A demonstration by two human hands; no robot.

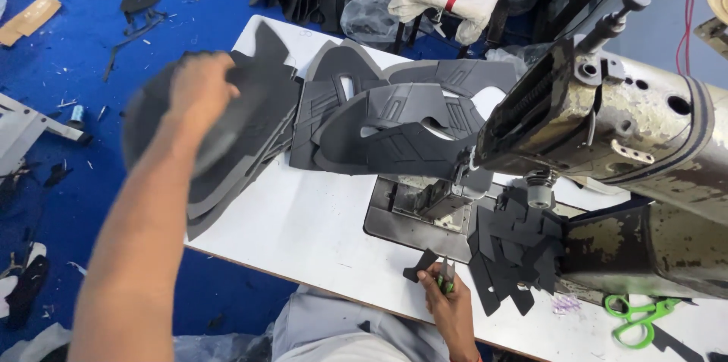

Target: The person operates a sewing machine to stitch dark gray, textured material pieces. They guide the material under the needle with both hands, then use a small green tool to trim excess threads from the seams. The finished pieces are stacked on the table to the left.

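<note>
1. The left hand (199,85) is far out on the left side of the desk (303,225). It is blurry. Its fingers are closed on a dark grey floppy piece (163,123) lifted a little above a pile.
2. That pile of dark grey cut pieces (243,157) lies at the left edge of the desk, just under the hand.
3. The right hand (449,303) is at the near edge of the desk. It is closed around small snips with green handles (446,278), and the tip points away from the person.
4. A small black scrap (419,264) lies flat on the desk just left of the snips.
5. More grey shaped pieces (394,123) are spread in the middle of the desk, lying over each other.
6. A big old sewing machine (629,142) fills the right side.
7. A heap of small black pieces (516,248) sits by the machine, just right of the right hand.
8. Green scissors (637,316) lie on the desk at the near right.
9. The floor (76,51) is blue, with scraps on it.
</note>
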